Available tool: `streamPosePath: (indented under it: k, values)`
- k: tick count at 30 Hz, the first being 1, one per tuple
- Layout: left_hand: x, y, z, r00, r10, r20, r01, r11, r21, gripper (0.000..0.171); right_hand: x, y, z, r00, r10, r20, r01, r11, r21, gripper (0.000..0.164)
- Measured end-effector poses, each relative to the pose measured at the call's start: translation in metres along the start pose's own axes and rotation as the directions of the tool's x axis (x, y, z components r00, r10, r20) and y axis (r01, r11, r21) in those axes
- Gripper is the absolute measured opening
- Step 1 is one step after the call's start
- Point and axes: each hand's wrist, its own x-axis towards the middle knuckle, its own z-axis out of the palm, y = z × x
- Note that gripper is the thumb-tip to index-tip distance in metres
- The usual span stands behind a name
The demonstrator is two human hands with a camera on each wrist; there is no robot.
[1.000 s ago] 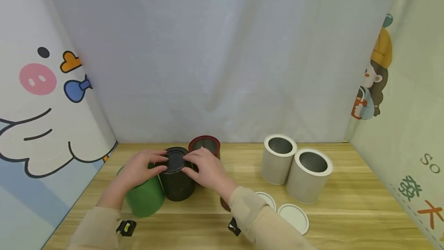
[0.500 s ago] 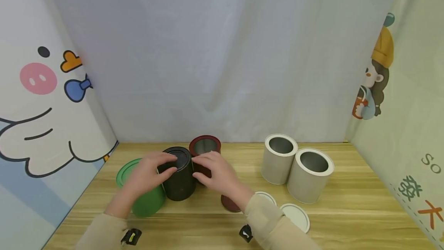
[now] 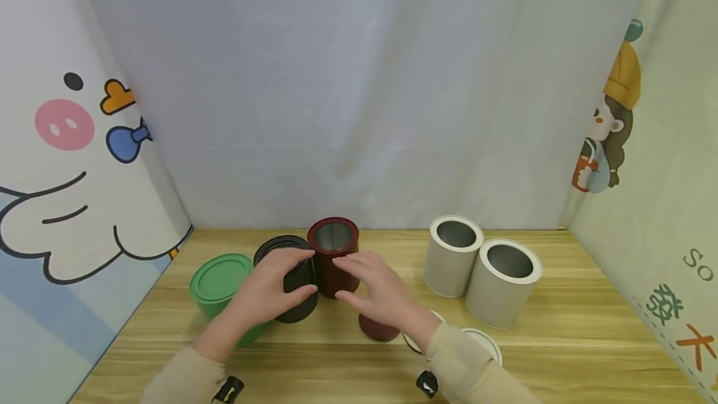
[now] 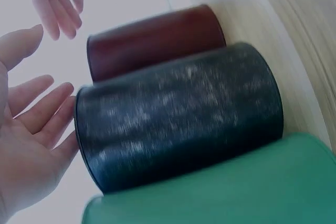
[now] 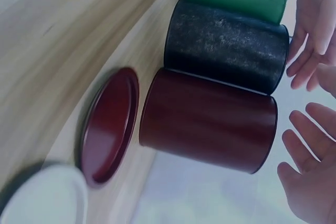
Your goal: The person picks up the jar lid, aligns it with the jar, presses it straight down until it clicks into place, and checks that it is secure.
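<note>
My left hand [image 3: 268,290] hovers in front of and over the top of the black can [image 4: 178,119], with thumb and fingers spread and nothing held. My right hand [image 3: 384,290] hangs just right of the dark red can [image 3: 336,270], fingers apart, holding nothing. That red can stands upright without a lid, its grey inside showing. A lid sits on the black can, partly hidden by my left hand. At the left stands a green can [image 3: 209,305] with its green lid [image 3: 221,277] on. The dark red lid [image 5: 109,127] lies on the table below my right hand.
Two white cans, one farther back [image 3: 445,270] and one nearer [image 3: 493,298], stand uncovered at the right. Two white lids, one [image 3: 483,341] partly under my right sleeve, lie before them. A pale curtain [image 3: 336,111] hangs behind the wooden table [image 3: 572,329].
Both hands have moved right, off the black can's lid toward the red can. The green lid and the red lid have come into fuller view. The cans stay in place.
</note>
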Motion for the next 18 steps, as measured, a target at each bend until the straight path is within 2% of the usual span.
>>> streamPosePath:
  k: [7,13,18]
  values:
    - [0.006,0.014,0.01,0.998,0.063,0.01,-0.063,0.997,-0.036,0.062,-0.017,0.009,-0.013,0.999,-0.042,-0.019,0.042,0.999,-0.015,0.055]
    - [0.01,0.025,0.02,0.993,0.114,0.006,-0.114,0.992,-0.06,0.066,-0.031,0.016,-0.023,0.999,-0.04,-0.021,0.04,0.999,0.008,0.056]
    - [0.011,0.033,0.031,0.992,0.125,0.034,-0.121,0.989,-0.088,0.069,-0.041,0.022,-0.029,1.0,-0.025,0.0,0.025,1.0,0.016,0.057]
